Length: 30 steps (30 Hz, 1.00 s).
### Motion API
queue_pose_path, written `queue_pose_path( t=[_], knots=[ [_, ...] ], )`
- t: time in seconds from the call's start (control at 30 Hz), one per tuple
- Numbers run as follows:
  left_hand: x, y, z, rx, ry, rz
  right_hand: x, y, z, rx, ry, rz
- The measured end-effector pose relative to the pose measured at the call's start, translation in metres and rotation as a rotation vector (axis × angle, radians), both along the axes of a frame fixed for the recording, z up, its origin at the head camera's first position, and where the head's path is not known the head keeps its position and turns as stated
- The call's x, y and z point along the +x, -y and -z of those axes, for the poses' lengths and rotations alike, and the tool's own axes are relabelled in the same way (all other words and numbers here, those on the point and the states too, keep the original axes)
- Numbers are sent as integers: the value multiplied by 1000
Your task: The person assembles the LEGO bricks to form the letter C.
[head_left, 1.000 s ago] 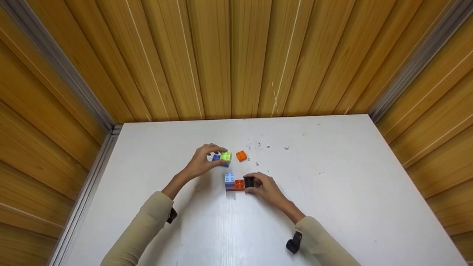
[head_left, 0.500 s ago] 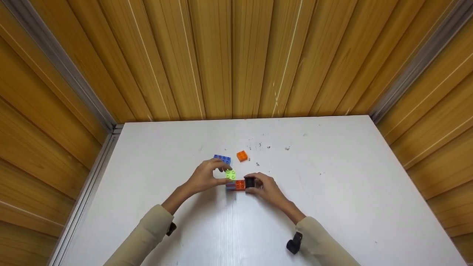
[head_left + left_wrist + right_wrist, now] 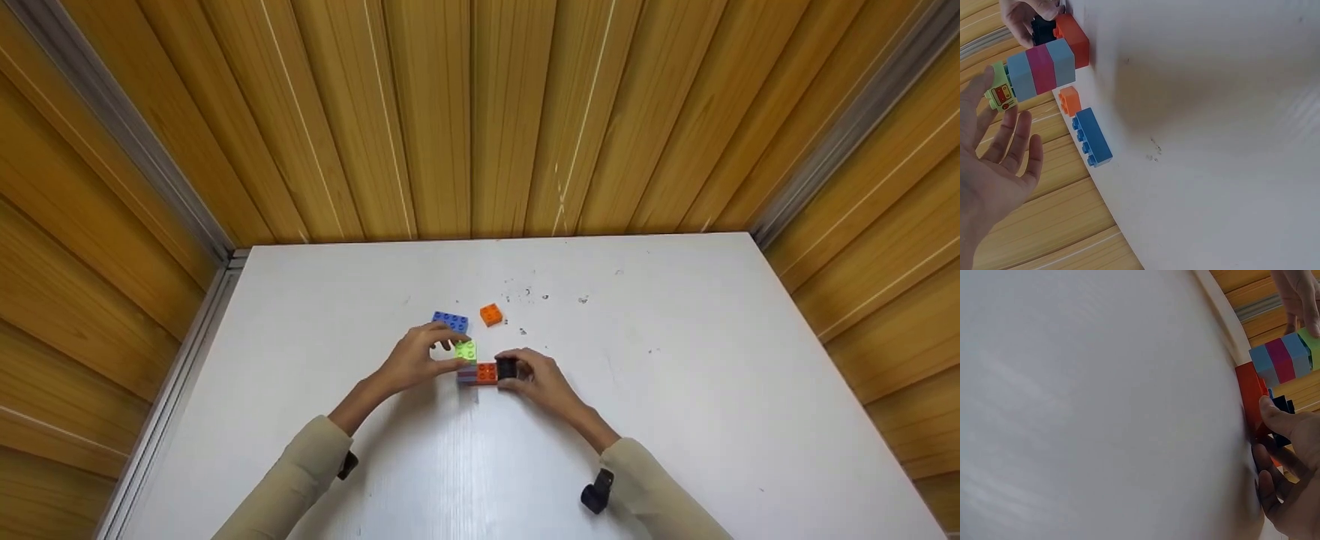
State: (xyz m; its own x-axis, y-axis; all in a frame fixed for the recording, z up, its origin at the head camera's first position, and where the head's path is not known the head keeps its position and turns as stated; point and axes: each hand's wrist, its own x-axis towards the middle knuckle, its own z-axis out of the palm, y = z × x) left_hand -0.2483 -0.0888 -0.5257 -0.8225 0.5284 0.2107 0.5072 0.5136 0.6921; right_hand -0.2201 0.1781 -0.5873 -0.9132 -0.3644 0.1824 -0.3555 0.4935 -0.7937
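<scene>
My left hand (image 3: 411, 361) pinches a lime-green brick (image 3: 466, 350) between thumb and fingers. A printed picture shows on its side in the left wrist view. It sits atop a stack of light blue (image 3: 1021, 77) and magenta (image 3: 1042, 68) bricks, slightly askew, with a narrow gap beneath it. That stack stands on the left end of a red brick (image 3: 487, 373) lying on the table. At the other end is a black brick (image 3: 507, 367), gripped by my right hand (image 3: 544, 382) with thumb and fingers. The right fingers partly cover the black brick.
A long blue brick (image 3: 451, 321) lies just beyond the left hand, beside a small orange brick (image 3: 491, 314). The white table (image 3: 675, 360) has dark specks near its far side. Wood-patterned walls (image 3: 480, 120) surround its back and sides.
My left hand has lifted the lime-green brick off the blue brick and brought it nearer, onto the light blue and magenta stack. The right hand stays on the black brick.
</scene>
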Motion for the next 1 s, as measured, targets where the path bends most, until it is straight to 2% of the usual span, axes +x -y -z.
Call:
queue_pose_path(
  t=[0.2, 0.47, 0.73, 1.0],
  knots=[
    [-2, 0, 1, 29, 51, 28, 0, 1, 0, -3, -12, -7],
    [-6, -1, -1, 59, 55, 50, -1, 0, 0, -22, -20, -12],
    [-12, -2, -4, 24, 142, 40, -2, -2, -2, -3, 21, 2],
    [-9, -2, -6, -41, 99, 12, -2, 1, 0, 9, 12, 3]
  ],
)
